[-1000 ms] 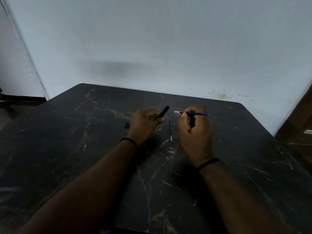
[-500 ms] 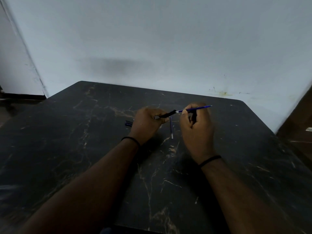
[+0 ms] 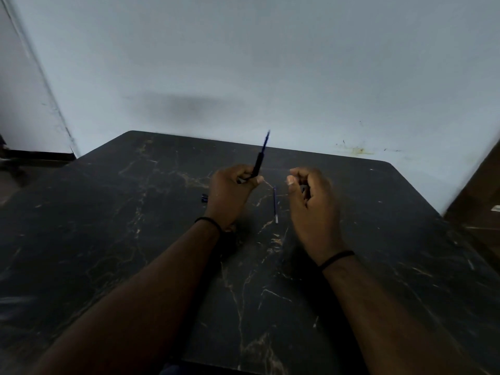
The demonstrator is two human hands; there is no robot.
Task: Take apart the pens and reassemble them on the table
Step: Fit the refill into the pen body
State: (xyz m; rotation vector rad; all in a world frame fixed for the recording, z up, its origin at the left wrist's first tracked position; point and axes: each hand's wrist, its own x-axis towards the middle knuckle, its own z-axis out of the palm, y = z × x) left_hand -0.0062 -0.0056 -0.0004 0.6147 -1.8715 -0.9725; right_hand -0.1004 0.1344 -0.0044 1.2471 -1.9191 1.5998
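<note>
My left hand [image 3: 230, 190] grips a black pen barrel [image 3: 257, 165] that points up and slightly right. A blue refill [image 3: 266, 139] sticks out of the barrel's top end. My right hand [image 3: 313, 207] hovers to the right of it, apart from the pen, with its fingers curled around a small black pen part [image 3: 304, 189] in the palm. Between the hands, a second blue refill [image 3: 275, 204] lies on the dark marbled table [image 3: 108, 239]. Small dark blue pen pieces [image 3: 204, 197] lie just left of my left hand.
A pale wall rises right behind the table's far edge. A brown piece of furniture [image 3: 481, 190] stands beyond the table's right edge. The floor shows at the far left.
My right hand pushed the blue refill into the black barrel and let go of it. My left hand swung the barrel from lying sideways to pointing up.
</note>
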